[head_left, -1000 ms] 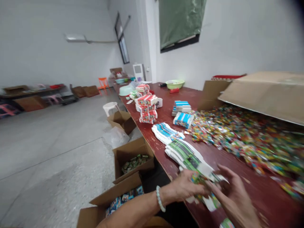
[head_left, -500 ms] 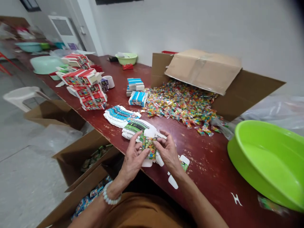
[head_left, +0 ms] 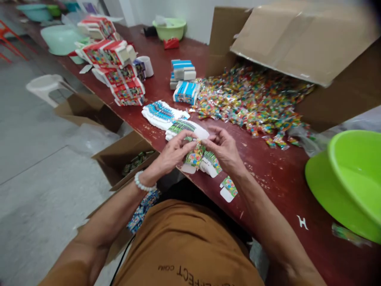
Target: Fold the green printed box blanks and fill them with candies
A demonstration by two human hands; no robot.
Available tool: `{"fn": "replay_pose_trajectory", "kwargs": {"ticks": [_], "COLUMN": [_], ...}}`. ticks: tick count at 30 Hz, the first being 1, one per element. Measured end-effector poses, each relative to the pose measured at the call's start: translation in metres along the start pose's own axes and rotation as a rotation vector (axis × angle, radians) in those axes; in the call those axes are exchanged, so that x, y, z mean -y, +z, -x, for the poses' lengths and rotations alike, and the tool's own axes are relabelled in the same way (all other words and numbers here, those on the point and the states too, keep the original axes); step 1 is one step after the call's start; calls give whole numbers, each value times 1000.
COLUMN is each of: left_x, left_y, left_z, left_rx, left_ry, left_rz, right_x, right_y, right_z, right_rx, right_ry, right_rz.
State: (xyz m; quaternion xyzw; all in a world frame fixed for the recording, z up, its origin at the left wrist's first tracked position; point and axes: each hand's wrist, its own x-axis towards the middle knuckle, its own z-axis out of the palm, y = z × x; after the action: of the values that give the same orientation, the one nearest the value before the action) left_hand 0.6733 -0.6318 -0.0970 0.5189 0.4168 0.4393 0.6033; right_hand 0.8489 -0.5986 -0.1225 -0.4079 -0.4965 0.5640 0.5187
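My left hand (head_left: 174, 153) and my right hand (head_left: 224, 149) meet over the front edge of the dark red table (head_left: 268, 178), both gripping one small colourful printed carton (head_left: 196, 157) between the fingertips. The carton hangs partly folded, its white flaps pointing down. Just behind my hands lie fanned stacks of flat carton blanks, one green-striped (head_left: 184, 128) and one blue-striped (head_left: 162, 111). A single flat blank (head_left: 229, 188) lies on the table near my right wrist. A bead bracelet circles my left wrist.
A heap of wrapped candies (head_left: 253, 99) spills from a tipped cardboard box (head_left: 303, 43) at the back. A lime green basin (head_left: 351, 182) stands at right. Folded red cartons (head_left: 119, 71) and blue ones (head_left: 184, 81) are stacked further off. Open cardboard boxes (head_left: 122, 157) stand on the floor at left.
The view swung from the room down onto the table. My hands kept hold of the small carton and raised its top edge, folding it between the fingertips.
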Motion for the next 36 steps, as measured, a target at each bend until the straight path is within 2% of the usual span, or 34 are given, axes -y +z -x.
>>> {"fn": "replay_pose_trajectory", "kwargs": {"ticks": [3,5,6,8,10,12,16,20,23,28,32,34,36], "left_x": [-12,-17,-18,-15,-6,5,20,23,25,30,29,28,28], "left_y": [-19,-26,-28,-27,-25,-21,-14,-7,-3,0,7,13,19], "left_z": [2,6,8,13,16,18,21,24,25,25,22,22,24], "left_rx": [9,-30,-33,5,33,-10,-91,-44,-11,-42,-98,-138,-119], "left_ry": [88,96,64,-84,-264,-375,-423,-399,-351,-308,-371,-392,-413], "left_rz": [-12,43,85,186,280,328,325,294,268,197,244,279,337], "right_x": [7,10,10,9,6,3,0,1,2,2,1,0,0], "right_y": [18,29,33,38,40,39,37,31,27,20,20,21,17], "right_z": [-6,-4,-1,5,10,15,17,14,13,19,35,41,40], "right_rx": [123,102,61,-1,21,88,144,167,125,152,262,267,282], "right_ry": [-80,-198,-274,-412,-464,-377,-77,93,151,7,-73,-169,-277], "right_rz": [55,127,169,277,382,396,269,177,100,222,205,270,402]}}
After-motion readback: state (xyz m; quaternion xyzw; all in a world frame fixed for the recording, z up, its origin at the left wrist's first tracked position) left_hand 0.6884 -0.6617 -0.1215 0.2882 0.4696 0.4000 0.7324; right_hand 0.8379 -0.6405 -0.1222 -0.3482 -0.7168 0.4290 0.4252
